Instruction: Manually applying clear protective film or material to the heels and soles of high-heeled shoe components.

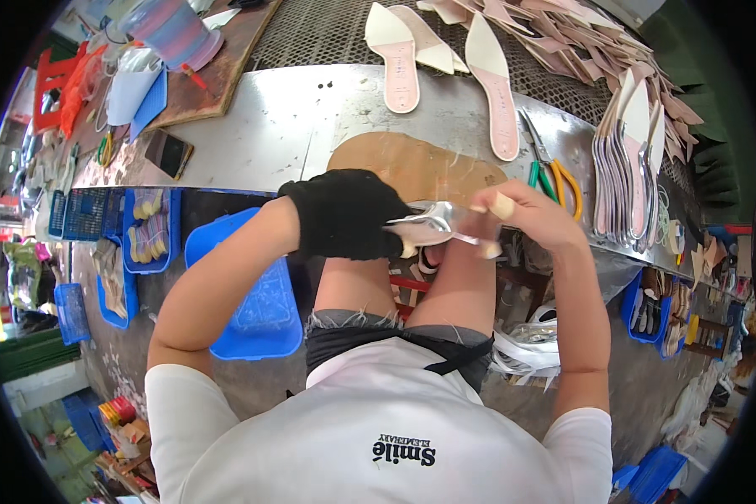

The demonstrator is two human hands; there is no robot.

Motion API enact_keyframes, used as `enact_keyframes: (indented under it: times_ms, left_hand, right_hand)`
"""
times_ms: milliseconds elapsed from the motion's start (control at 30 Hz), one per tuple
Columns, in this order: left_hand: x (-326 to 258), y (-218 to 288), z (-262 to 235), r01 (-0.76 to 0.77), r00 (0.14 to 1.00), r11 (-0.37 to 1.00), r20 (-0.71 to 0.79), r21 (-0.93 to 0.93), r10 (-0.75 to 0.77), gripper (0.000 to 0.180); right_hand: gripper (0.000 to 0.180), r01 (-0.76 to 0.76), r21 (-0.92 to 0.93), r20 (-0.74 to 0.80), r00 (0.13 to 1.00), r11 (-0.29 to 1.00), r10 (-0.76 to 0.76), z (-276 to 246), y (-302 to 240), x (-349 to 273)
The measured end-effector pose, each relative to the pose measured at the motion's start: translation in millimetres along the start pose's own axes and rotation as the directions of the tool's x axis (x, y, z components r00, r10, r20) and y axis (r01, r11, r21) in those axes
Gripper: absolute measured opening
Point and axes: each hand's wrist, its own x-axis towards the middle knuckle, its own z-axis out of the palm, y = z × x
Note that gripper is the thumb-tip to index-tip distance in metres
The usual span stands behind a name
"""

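My left hand (349, 214), in a black glove, is closed around a pale insole (420, 228) with shiny silvery material along its edge. A thin silvery strip (464, 238) runs from this piece towards my right hand (533, 214). Tan coverings wrap some of that bare hand's fingers, which are bent and pinched at the strip's end; they are slightly blurred. Both hands are above my lap, before a brown board (420, 164) at the bench edge. Two pink-and-white insoles, a nearer one (502, 105) and another (395, 63), lie beyond.
Green- and orange-handled scissors (554, 172) lie right of the board, beside a row of standing insoles (626, 172). More insole pieces (563, 38) are heaped on the mesh behind. A phone (170, 154) rests at left. Below are a blue bin (256, 307) and white strips (529, 346).
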Motion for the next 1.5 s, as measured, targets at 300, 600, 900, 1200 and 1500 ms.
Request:
enact_keyframes:
  times_ms: [300,600,900,1200,1500]
  left_hand:
    - [-79,29,-23,0.124,0.987,0.869,-0.027,-0.479,-0.156,0.04]
    - [-92,21,2,-0.081,0.901,0.379,-0.23,-0.922,-0.367,0.027]
    - [-64,35,2,-0.305,0.73,0.229,-0.381,-0.925,-0.568,0.026]
    - [-46,32,10,-0.445,0.547,0.195,-0.438,-0.874,-0.714,0.039]
    - [-24,28,10,-0.436,0.471,0.232,-0.44,-0.87,-0.764,0.042]
  right_hand:
    - [0.017,0.003,-0.115,-0.016,1.0,0.993,-0.005,-5,-72,-27]
    - [0.018,0.247,0.409,-0.385,0.92,0.879,-0.079,93,-29,-33]
    - [0.016,0.453,-0.032,-0.697,0.629,0.891,-0.345,154,-38,2]
    - [0.014,0.317,-0.264,-0.627,0.661,0.911,-0.412,146,-31,13]
    - [0.018,0.028,-0.547,-0.605,0.677,0.836,-0.418,128,-49,25]
